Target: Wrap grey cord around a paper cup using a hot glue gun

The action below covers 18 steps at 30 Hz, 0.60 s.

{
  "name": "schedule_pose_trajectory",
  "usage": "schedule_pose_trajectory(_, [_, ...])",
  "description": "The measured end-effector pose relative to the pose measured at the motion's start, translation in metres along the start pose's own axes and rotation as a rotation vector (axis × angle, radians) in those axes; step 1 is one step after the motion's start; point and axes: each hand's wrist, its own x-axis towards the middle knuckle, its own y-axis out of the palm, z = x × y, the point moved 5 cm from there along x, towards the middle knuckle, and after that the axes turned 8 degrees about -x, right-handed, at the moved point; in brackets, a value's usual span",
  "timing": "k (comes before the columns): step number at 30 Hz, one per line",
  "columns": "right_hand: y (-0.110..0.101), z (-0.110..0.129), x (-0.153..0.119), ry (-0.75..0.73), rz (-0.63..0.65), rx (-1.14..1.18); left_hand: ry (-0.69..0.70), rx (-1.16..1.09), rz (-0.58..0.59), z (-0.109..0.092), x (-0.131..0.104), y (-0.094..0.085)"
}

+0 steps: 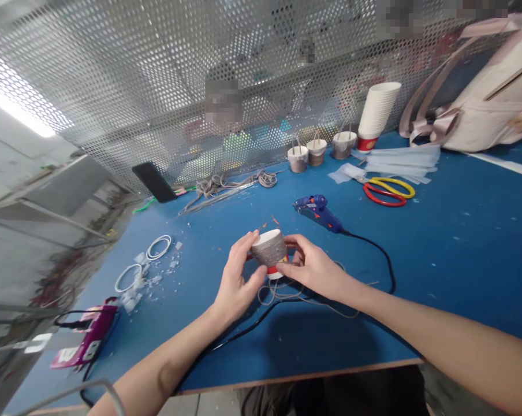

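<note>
Between my hands is a paper cup, its upper part wrapped in grey cord and its red and white lower part bare. My left hand grips its left side, thumb low near the red band. On the other side my right hand closes on the cup with its fingers behind and thumb near the base. Loose grey cord trails in loops beneath the cup. Just beyond lies a blue glue gun, its black cable curving round behind my right forearm.
Cord-wrapped cups, a cup stack, translucent strips and red-yellow scissors lie at the back right. Cord bundles and a phone are farther left. White rings and a purple power strip sit left.
</note>
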Motion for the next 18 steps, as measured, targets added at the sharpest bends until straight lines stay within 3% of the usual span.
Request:
schedule_pose_trajectory(3, [0.0,0.001,-0.002,-0.039,-0.032,-0.079,0.01,0.07,-0.024,-0.001,-0.003,0.004])
schedule_pose_trajectory(11, [-0.004,0.006,-0.007,-0.12,-0.142,-0.24,-0.045,-0.053,-0.119,0.0,0.0,0.0])
schedule_pose_trajectory(18, [-0.009,0.023,-0.018,-0.482,-0.264,-0.382,0.003,0.08,-0.128,-0.002,0.001,-0.002])
